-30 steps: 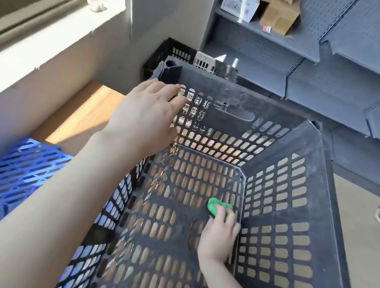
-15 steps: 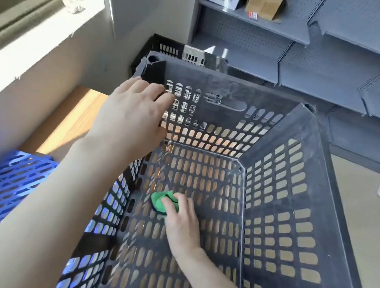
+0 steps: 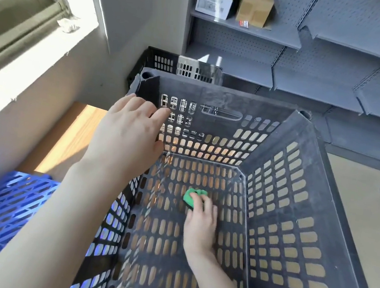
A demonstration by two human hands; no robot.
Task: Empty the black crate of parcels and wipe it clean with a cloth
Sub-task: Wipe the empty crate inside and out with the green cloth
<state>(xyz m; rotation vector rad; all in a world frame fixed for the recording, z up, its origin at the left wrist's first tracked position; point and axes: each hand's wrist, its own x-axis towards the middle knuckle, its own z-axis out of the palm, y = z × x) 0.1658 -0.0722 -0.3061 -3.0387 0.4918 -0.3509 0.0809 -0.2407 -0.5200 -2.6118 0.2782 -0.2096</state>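
Black crate: we are looking down into a deep black crate (image 3: 247, 103) of hard plastic. Its walls and floor are pierced by rows of rounded slots, and a long handle slot is cut in the far wall. Pale, dusty smears are showing on the solid upper band.
Left hand: we are laying our left hand (image 3: 126, 137) over the crate's left rim near the far corner. The fingers are lying straight and close together, the thumb is on the inner side, and nothing is being gripped.
Right hand: we are reaching our right hand (image 3: 200, 227) down to the crate's floor. The fingers are curling over the cloth and pressing it onto the slotted bottom.
Cloth: a small, bunched green cloth (image 3: 190, 196) is sitting on the crate's floor towards the far wall, poking out beyond our fingertips.
Blue crate: a bright blue crate (image 3: 6, 209) of lattice plastic with slanted openings is standing just beside the black one, on our left.
Second crate: another black slotted crate (image 3: 169, 62) is standing behind the far-left corner.
Shelves: grey metal shelves (image 3: 289, 39) with perforated back panels are lining the wall. Brown cardboard boxes (image 3: 255, 7) and a white carton (image 3: 213, 4) are sitting on the upper one.
Surface: a smooth wooden surface (image 3: 75, 136) is catching sunlight beside the wall.
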